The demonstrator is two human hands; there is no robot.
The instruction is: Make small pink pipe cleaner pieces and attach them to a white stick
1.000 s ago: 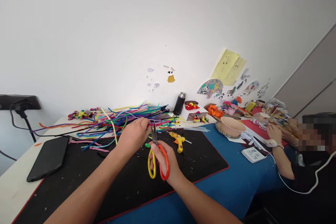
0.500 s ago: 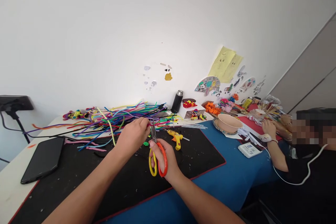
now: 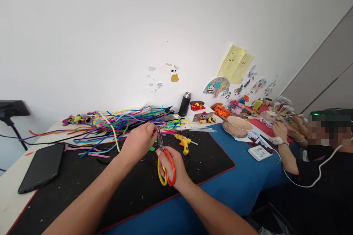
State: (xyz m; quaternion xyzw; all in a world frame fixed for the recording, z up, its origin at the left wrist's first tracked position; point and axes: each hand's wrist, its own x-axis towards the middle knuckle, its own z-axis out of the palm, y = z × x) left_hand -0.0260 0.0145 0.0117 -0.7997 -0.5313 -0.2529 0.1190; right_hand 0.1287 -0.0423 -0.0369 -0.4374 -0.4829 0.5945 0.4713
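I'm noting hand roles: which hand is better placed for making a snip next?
Probably the right hand: it grips the metal-bladed scissors with red and yellow handles; the left hand is closed near the blade tips.

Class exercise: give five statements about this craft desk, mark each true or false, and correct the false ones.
1. The right hand holds the scissors. True.
2. The left hand lies flat, far from the scissors. False: the left hand is closed, close to the scissors.
3. The black bottle stands beside the white box. True.
4. The glue gun is blue. False: the glue gun is mainly yellow.
5. Yellow sheets are on the wall. True.
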